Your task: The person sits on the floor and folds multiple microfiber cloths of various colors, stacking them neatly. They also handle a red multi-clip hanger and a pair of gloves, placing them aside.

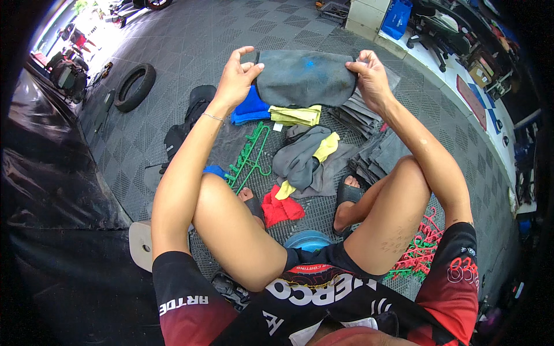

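A grey cloth [307, 80] with dark edging and a small blue stain is stretched between my hands above the floor. My left hand [240, 78] pinches its left corner, the index finger raised. At the opposite corner, my right hand [370, 73] grips between thumb and fingers. Below lie folded blue cloths [250, 107], folded yellow cloths [296, 116] and a stack of grey cloths [352, 112]. Nearer me is a loose heap of grey cloths [296, 158] with yellow pieces. A red cloth [283, 208] lies between my feet. A green clip hanger [249, 162] rests left of the heap.
Another grey cloth stack [381, 155] sits by my right knee. Pink and green hangers [420, 253] are piled beside my right thigh. A tire [135, 88] lies at left, near a black sheet [47, 173]. A raised tiled ledge [458, 82] borders the right. A person [78, 38] is far left.
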The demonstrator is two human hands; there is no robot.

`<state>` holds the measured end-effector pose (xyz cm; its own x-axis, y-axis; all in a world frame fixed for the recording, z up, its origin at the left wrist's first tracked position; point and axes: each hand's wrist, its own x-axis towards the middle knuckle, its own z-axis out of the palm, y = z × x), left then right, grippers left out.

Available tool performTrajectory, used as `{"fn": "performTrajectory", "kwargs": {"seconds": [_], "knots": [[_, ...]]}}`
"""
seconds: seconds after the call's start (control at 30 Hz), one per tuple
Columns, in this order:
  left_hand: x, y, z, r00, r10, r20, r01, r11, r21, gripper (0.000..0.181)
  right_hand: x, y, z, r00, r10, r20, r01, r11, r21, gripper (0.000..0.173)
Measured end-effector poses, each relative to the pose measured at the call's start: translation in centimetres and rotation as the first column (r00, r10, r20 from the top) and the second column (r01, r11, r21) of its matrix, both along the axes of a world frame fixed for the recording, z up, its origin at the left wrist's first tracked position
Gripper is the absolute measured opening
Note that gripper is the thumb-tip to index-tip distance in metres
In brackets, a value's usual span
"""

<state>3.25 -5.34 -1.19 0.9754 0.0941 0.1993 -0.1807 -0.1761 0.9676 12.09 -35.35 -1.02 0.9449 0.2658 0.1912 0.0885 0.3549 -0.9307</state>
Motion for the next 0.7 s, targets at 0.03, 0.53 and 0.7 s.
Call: {"fn": "performTrajectory", "kwargs": {"seconds": [0.03,0.53,0.7], "knots": [[-0.1,0.1,-0.2,1.000,0.004,0.017,-0.003,1.000,-0.019,0.052,-0.2,0.0,0.2,1.000,0.020,0.007,-0.020,0.999,-0.034,0.020],[-0.5,0.0,0.6,0.952,0.088,0.293,-0.236,0.823,0.518,0.021,-0.4,-1.0,1.8,0.755,0.136,0.641,0.446,0.610,-0.655,0.038],[-0.9,1.0,1.4,0.976,-0.070,0.206,0.062,0.997,0.046,0.018,0.9,-0.9,1.9,0.679,0.089,0.729,0.400,0.788,-0.469,0.025]]}}
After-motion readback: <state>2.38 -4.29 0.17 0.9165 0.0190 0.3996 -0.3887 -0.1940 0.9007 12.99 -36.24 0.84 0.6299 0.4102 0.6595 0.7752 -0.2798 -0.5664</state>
